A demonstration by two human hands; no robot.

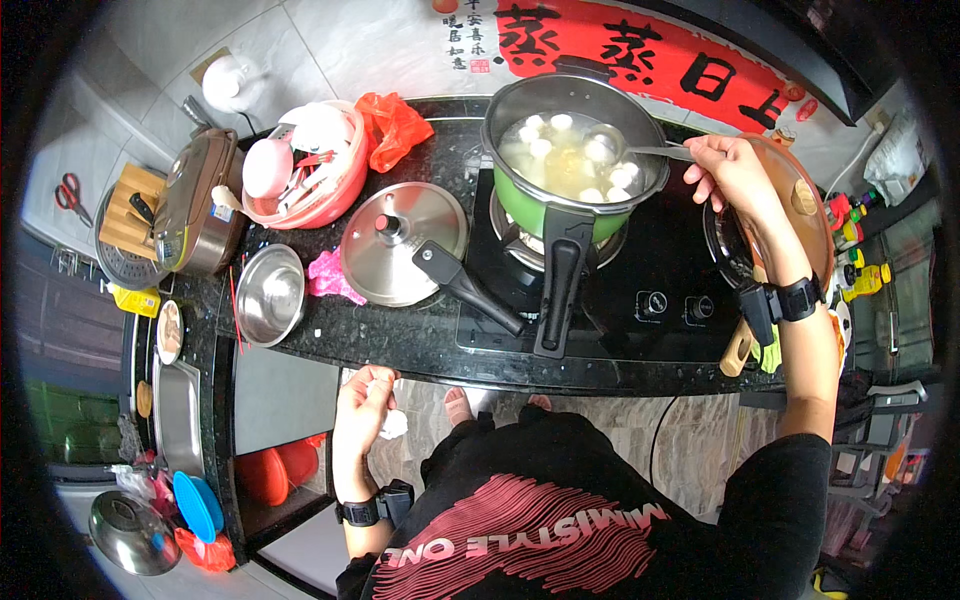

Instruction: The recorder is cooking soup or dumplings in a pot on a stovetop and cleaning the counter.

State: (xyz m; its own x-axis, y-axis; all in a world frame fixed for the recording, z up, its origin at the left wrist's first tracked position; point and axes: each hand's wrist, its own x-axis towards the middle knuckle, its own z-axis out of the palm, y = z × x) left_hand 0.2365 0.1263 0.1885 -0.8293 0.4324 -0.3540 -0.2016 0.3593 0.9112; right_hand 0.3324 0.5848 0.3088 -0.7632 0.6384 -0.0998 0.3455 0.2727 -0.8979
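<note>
My right hand (721, 171) grips the handle of a metal ladle (611, 142), whose bowl dips into the broth at the pot's right side. White round balls (560, 121) float in the pale yellowish liquid. The green pressure cooker pot (502, 187) stands uncovered on the left burner, its black handle (562, 277) pointing toward me. Below the counter's front edge, my left hand (364, 409) holds a crumpled white tissue (393, 424). The steel pressure cooker lid (405, 247) lies on the counter left of the pot, its handle reaching over the cooktop edge.
A lidded pan (799, 195) sits at the right. Along the left are a steel bowl (270, 296), a pink basket of dishes (322, 217), a red plastic bag (390, 131) and a rice cooker (199, 202). A wooden handle (737, 349) lies near the counter's front edge.
</note>
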